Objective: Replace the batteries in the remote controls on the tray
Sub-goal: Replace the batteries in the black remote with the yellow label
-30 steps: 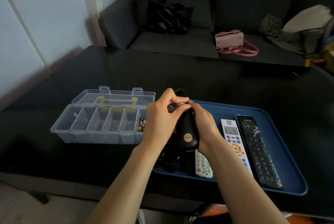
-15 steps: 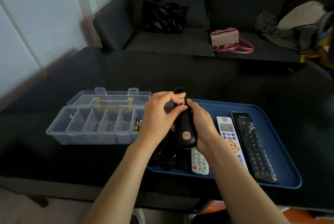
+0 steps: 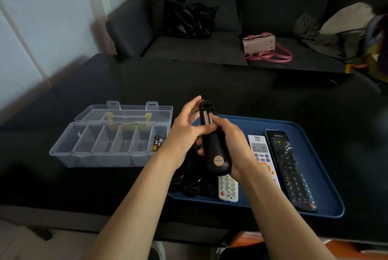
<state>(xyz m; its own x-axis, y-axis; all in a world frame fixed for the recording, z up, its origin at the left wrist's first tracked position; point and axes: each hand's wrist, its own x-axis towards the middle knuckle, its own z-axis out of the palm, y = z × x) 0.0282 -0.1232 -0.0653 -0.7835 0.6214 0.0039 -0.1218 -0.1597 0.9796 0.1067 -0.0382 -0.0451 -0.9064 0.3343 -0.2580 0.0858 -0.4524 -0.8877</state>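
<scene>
Nearest the camera, two bare forearms reach in over the front edge of a black table [image 3: 252,96] that has a smooth matte top. On it, a blue plastic tray [image 3: 327,203] with a raised, rounded rim holds several remotes lying lengthwise: a long black remote [image 3: 291,171] in glossy wrap at the right, a slim white remote [image 3: 261,154] with an orange pad beside it, a small white keypad remote [image 3: 228,189], and a few dark rounded ones [image 3: 189,177] half hidden beneath the hands. Held above the tray's left part is a black remote control [image 3: 216,154], back side up, with a round yellow sticker near its lower end and its battery bay open, showing two silvery batteries [image 3: 207,117] side by side. The right hand [image 3: 235,144] cradles it from the right, fingers curled round its body and the thumb lying across the back. The left hand [image 3: 184,131] grips it from the left, thumb pressed over the casing just below the bay, index finger raised by the top end. Left of the tray stands a clear plastic organizer box [image 3: 109,144], lid hinged open, with a few spare batteries [image 3: 157,143] in its rightmost compartment. Beyond the table is a dark fabric sofa [image 3: 199,49] bearing a crumpled black bag [image 3: 189,18], a small pink handbag [image 3: 260,44] and heaped clothing [image 3: 336,30].
</scene>
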